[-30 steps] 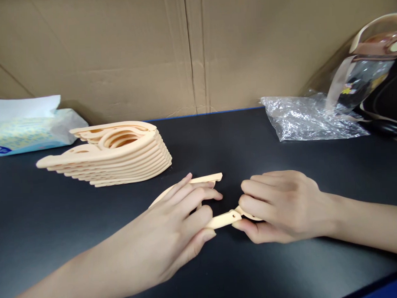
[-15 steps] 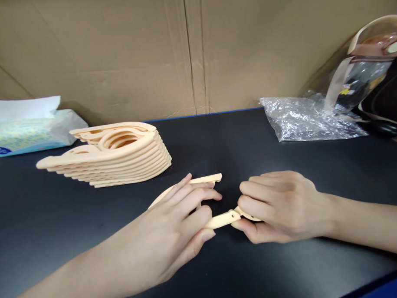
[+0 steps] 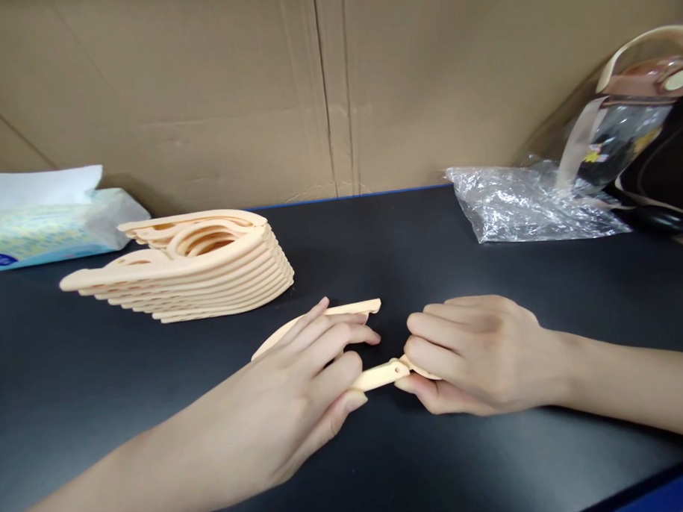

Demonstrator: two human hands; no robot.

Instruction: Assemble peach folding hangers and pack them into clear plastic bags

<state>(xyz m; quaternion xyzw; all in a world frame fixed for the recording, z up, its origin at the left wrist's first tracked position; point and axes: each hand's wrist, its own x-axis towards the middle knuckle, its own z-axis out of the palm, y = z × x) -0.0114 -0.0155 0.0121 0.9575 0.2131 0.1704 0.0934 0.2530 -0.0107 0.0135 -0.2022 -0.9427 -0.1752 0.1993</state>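
Note:
My left hand [image 3: 306,384] is closed around a cream plastic clothes hanger [image 3: 379,374], thumb and index finger gripping its lower arm. The hanger's other arm [image 3: 354,308] sticks out beyond my fingers, and its curved middle is mostly under my palm. A small hole shows at the lower arm's tip. Pinched in my right hand [image 3: 479,356] is a small cream plastic piece [image 3: 422,370], which meets that tip; most of it is hidden by my fingers. Behind my left hand lies a neat stack of matching hangers [image 3: 224,279].
A tissue pack [image 3: 54,221] lies at the back left. Clear plastic wrapping [image 3: 530,204] rests at the back right, beside a bottle with a carrying strap [image 3: 622,127] and a black object [image 3: 665,218]. Cardboard [image 3: 229,103] stands behind the dark table [image 3: 382,464].
My right hand has shifted very slightly left along with the small piece. The hanger in my left hand and the stack look nearly the same.

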